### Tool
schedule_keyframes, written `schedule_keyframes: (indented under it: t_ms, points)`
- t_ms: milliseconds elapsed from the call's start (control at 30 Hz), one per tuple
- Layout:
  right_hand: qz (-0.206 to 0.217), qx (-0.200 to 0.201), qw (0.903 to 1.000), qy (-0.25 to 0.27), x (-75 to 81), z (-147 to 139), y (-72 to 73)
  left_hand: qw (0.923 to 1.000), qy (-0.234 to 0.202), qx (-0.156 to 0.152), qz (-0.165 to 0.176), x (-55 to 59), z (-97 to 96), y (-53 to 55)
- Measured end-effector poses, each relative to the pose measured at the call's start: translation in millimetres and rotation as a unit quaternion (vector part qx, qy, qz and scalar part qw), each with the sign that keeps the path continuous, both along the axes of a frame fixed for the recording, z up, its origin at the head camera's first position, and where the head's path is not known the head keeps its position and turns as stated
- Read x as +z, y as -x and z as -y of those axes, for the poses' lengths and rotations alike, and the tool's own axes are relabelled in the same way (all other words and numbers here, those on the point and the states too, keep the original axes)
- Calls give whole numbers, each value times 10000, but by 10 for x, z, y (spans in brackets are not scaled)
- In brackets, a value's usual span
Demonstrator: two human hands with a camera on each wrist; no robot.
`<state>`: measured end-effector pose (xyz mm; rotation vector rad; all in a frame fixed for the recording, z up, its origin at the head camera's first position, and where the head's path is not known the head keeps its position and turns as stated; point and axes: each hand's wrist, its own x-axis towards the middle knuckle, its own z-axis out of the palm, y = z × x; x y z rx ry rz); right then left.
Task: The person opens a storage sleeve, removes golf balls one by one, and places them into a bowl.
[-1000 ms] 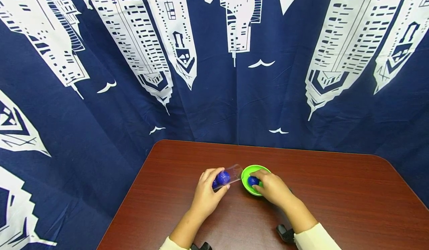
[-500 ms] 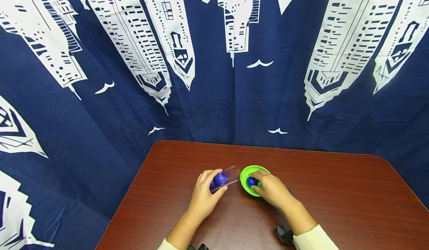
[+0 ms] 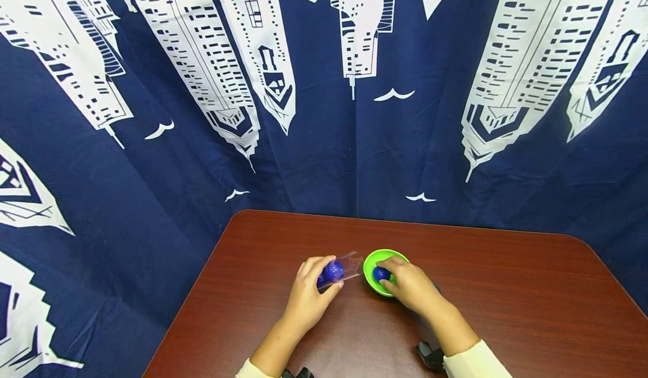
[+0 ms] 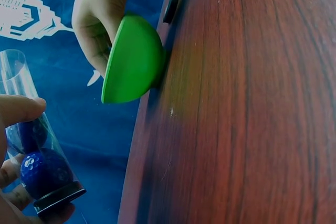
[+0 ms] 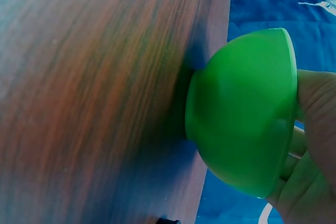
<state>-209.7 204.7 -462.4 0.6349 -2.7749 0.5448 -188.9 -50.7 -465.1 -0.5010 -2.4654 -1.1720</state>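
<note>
My left hand (image 3: 306,299) grips a clear tube (image 3: 353,264) that leans sideways, its mouth close to the green bowl's rim. Inside the tube are two blue golf balls (image 4: 46,172), one against the other, above a black end cap (image 4: 60,196). To the right, the small green bowl (image 3: 370,263) stands upright on the table. The fingers and thumb of my right hand (image 3: 416,288) reach over its rim and pinch another blue golf ball (image 3: 380,274) within it. In both wrist views the bowl's wall hides that ball.
The brown wooden table (image 3: 506,288) extends well to the right of the bowl. Behind it hangs a dark blue curtain (image 3: 324,158) printed with white buildings and birds. A black wrist mount (image 3: 430,356) shows under the right forearm.
My left hand and the tube have shifted very slightly left, away from the bowl. The right hand keeps its place in the bowl, fingers at the ball.
</note>
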Motion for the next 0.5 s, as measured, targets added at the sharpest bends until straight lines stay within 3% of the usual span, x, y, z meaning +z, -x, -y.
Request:
schedule_keyframes:
  t_ms: [333,500]
  points:
    - [198,-44,9998,1,-2,2,-31,9999,93,-58,-134,-48,-23,-19]
    - [106,-5,9999,6,-12,-8,-13,9997,79,-60,-229,-53,-25,6]
